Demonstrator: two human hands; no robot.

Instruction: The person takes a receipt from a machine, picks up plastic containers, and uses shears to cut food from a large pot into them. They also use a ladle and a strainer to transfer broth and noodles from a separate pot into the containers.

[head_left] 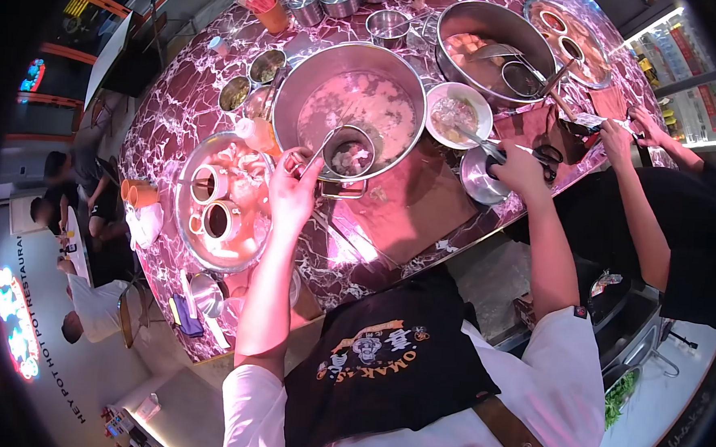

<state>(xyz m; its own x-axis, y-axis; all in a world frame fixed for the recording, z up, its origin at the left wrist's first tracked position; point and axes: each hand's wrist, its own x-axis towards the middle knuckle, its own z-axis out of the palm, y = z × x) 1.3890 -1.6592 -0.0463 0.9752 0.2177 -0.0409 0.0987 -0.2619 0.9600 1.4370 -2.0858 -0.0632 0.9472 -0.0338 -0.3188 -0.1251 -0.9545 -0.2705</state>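
Note:
My left hand (292,192) grips the handle of a round wire strainer (348,152) that rests in a large steel pot of broth (349,106); the strainer holds pieces of food. My right hand (519,169) holds metal tongs (476,138) whose tips reach into a white bowl (458,114) of food, just above a small steel bowl (479,178). Both arms wear white sleeves over a black apron.
Marbled counter (177,125) crowded with steel bowls, a second big pot with ladles (497,49), a tray of cups (221,204), and an orange utensil holder (273,15). Another person's hands (630,128) work at the right. People sit at the lower left.

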